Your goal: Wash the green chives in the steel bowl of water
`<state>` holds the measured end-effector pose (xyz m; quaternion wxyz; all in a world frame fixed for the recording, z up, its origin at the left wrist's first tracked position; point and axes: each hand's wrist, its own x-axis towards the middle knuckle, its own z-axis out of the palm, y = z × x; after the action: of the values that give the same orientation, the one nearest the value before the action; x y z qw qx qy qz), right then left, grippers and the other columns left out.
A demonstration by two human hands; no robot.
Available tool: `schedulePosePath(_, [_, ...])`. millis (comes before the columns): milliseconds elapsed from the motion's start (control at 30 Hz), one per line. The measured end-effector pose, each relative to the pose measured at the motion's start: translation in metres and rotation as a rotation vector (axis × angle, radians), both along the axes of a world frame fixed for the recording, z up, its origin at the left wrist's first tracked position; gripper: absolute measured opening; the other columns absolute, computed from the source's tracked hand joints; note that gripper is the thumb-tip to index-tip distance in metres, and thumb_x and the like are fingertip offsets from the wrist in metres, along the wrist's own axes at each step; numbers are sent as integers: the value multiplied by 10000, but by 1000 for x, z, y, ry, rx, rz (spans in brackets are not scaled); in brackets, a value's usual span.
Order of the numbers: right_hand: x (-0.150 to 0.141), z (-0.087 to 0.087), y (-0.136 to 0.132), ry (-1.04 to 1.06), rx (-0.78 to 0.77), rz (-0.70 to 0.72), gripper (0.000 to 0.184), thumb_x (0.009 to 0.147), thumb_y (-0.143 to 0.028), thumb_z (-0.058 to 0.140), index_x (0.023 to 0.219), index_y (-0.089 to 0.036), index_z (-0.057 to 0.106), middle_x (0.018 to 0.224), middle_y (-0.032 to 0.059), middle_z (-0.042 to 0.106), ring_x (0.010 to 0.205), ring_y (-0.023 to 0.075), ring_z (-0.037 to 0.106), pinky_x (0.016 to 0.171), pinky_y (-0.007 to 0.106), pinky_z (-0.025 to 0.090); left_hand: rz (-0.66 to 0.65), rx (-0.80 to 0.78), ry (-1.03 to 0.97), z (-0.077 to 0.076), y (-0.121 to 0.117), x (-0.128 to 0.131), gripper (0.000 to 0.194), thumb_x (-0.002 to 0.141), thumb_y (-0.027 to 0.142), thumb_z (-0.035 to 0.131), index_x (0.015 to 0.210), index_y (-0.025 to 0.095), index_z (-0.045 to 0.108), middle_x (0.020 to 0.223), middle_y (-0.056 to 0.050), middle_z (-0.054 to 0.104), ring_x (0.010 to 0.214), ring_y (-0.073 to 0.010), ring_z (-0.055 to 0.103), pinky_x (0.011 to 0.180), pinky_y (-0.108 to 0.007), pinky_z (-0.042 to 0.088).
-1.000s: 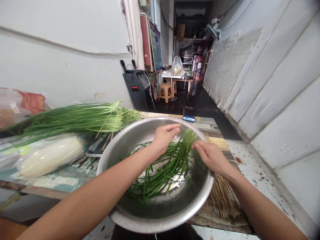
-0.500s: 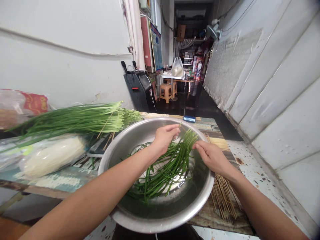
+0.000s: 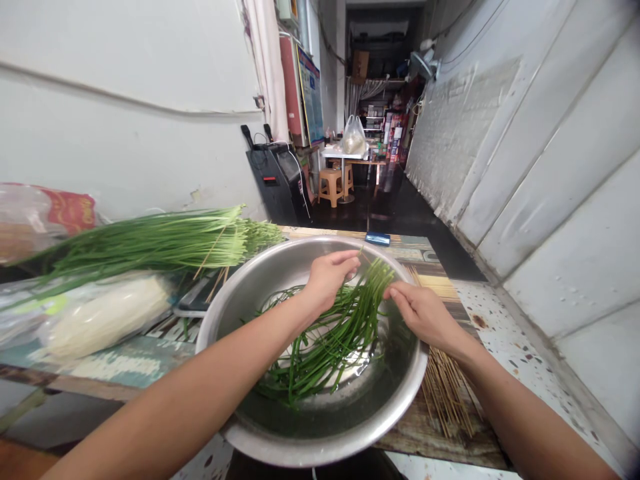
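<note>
A wide steel basin (image 3: 320, 455) holds long green garlic chives (image 3: 320, 363), their cut ends gathered upright between my hands and their leaves trailing down inside. My left hand (image 3: 331, 275) pinches the pale end of a chive over the basin's far side. At the right of the bunch, my right hand (image 3: 417, 308) is closed, thumb against fingers, at what appears to be a thin bamboo skewer (image 3: 367, 255). Only its tip shows by the chive ends; the grip itself is hidden by the fingers.
Loose bamboo skewers (image 3: 445, 393) lie right of the basin on the wood-patterned table (image 3: 400, 443). A large chive bundle (image 3: 165, 240) and a bagged white food pack (image 3: 107, 313) lie at left. A blue box (image 3: 377, 239) sits beyond the rim; a black speaker (image 3: 280, 180) stands behind.
Both hands hold nearly the same pose over the basin. The whole view has shifted very slightly; nothing has been let go or picked up.
</note>
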<state>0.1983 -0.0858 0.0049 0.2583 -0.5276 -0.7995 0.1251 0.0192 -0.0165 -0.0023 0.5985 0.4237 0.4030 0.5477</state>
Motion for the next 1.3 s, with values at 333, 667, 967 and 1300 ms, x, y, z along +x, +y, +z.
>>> schedulePosePath(333, [-1, 1, -1, -10, -19, -6, 297, 915, -275, 318, 841, -197, 595, 715, 9, 633, 636, 148, 564, 632, 250, 373, 4, -13, -24, 2, -1, 0, 268, 632, 139, 710, 892, 79, 687, 674, -45, 636, 585, -85, 518, 565, -239, 361])
schedulePosePath(667, [-1, 0, 0, -18, -7, -11, 306, 916, -286, 316, 853, -195, 602, 692, 3, 617, 624, 145, 554, 637, 249, 372, -2, 11, 5, 0, 0, -1, 293, 626, 165, 714, 905, 79, 692, 676, -46, 639, 585, -86, 513, 563, -241, 354])
schedulePosePath(967, [0, 1, -1, -17, -3, -17, 304, 915, -276, 319, 860, -190, 605, 664, -1, 599, 592, 137, 527, 616, 245, 349, 14, 26, 65, -2, 1, 0, 329, 601, 204, 734, 909, 91, 711, 680, -47, 657, 588, -87, 512, 574, -238, 372])
schedulePosePath(1300, [2, -1, 0, 53, -10, -8, 297, 920, -303, 314, 818, -197, 572, 685, -3, 587, 639, 141, 530, 634, 246, 353, -39, 246, 382, 1, -5, 0, 208, 679, 206, 677, 873, 160, 739, 899, -57, 719, 814, -161, 625, 820, -304, 462])
